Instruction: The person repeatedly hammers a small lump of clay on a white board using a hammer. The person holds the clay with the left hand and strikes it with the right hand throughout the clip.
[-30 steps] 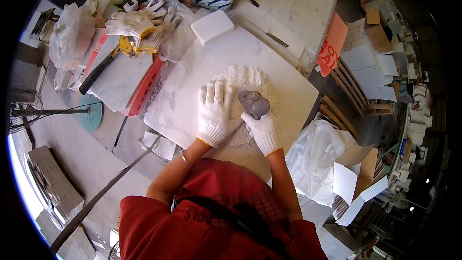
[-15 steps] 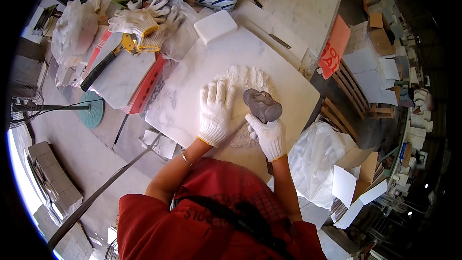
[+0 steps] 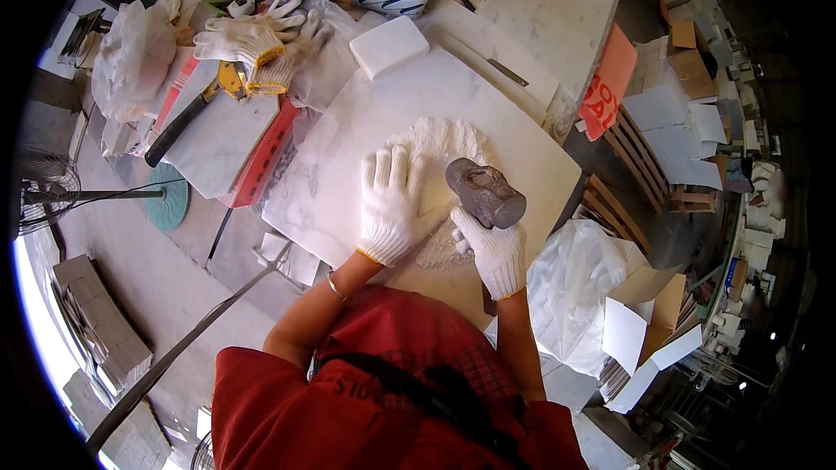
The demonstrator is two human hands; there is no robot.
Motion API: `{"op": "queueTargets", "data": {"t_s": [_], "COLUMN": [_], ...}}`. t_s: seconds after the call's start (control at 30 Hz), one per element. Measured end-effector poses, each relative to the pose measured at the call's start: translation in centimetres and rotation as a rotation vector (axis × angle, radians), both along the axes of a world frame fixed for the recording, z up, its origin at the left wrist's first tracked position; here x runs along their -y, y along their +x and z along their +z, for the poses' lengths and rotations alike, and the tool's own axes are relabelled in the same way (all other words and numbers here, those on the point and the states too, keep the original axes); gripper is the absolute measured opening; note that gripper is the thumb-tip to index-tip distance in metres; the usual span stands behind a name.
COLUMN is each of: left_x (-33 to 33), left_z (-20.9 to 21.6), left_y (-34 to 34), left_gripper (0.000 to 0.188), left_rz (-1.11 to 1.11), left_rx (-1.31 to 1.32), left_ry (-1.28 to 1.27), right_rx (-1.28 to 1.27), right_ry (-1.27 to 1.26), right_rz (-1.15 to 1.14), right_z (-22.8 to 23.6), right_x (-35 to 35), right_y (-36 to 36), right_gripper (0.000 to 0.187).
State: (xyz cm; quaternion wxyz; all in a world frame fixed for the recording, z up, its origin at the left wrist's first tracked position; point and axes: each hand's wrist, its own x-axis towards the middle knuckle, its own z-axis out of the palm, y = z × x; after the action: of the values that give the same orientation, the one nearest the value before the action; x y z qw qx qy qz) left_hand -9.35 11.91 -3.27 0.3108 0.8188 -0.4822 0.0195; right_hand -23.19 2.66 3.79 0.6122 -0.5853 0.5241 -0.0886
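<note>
In a white knitted glove with a yellow cuff edge, my left hand (image 3: 389, 204) lies flat, fingers stretched out, at the left side of a patch of white powder and crumbs (image 3: 444, 139). My right hand (image 3: 492, 254), gloved too, is wrapped round a club hammer (image 3: 486, 192). The hammer's dark, worn metal head shows above my fist, while its handle is hidden by the hand. Both hands are over a pale, veined stone slab (image 3: 326, 165); the powder lies between and beyond them.
A white block (image 3: 389, 46) sits at the slab's far edge. To the left are spare gloves (image 3: 248, 39) and a black-handled tool with a yellow head (image 3: 187, 117) on a red-edged box. A metal strip (image 3: 508, 72) lies far right. Clear plastic (image 3: 570, 296) and an open carton (image 3: 649, 318) stand right.
My right hand and the hammer have shifted slightly right and toward me, and the hammer's head looks larger. My left hand has stayed where it was.
</note>
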Motion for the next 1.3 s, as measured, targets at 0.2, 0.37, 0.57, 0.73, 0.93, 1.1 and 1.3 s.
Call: {"op": "queueTargets", "data": {"t_s": [0.2, 0.37, 0.57, 0.73, 0.93, 1.1, 1.3], "left_x": [-0.3, -0.1, -0.2, -0.1, -0.3, -0.1, -0.2], "left_z": [0.6, 0.1, 0.6, 0.5, -0.1, 0.0, 0.3], "left_y": [0.0, 0.1, 0.1, 0.2, 0.0, 0.2, 0.1], "left_gripper": [0.079, 0.077, 0.076, 0.076, 0.077, 0.077, 0.076], "left_rz": [-0.005, 0.003, -0.010, -0.011, 0.003, -0.014, 0.014], "left_rx": [0.001, 0.005, 0.029, 0.021, 0.000, -0.003, 0.012], "left_ry": [0.005, -0.038, 0.006, 0.015, -0.028, -0.010, -0.031], "right_rx": [-0.030, 0.034, -0.045, -0.039, 0.042, -0.141, -0.051], "right_ry": [0.244, 0.176, -0.034, 0.205, 0.072, -0.037, 0.216], "right_rz": [0.085, 0.077, 0.062, 0.114, 0.086, 0.089, 0.112], "right_z": [-3.7, 1.3, -2.6, -3.7, 3.0, -1.9, -3.6], "right_x": [1.4, 1.4, 0.1, 1.6, 0.7, 0.2, 2.0], "right_y": [0.6, 0.0, -0.3, 0.6, 0.0, 0.1, 0.8], "right_gripper": [0.026, 0.023, 0.024, 0.028, 0.021, 0.023, 0.027]}}
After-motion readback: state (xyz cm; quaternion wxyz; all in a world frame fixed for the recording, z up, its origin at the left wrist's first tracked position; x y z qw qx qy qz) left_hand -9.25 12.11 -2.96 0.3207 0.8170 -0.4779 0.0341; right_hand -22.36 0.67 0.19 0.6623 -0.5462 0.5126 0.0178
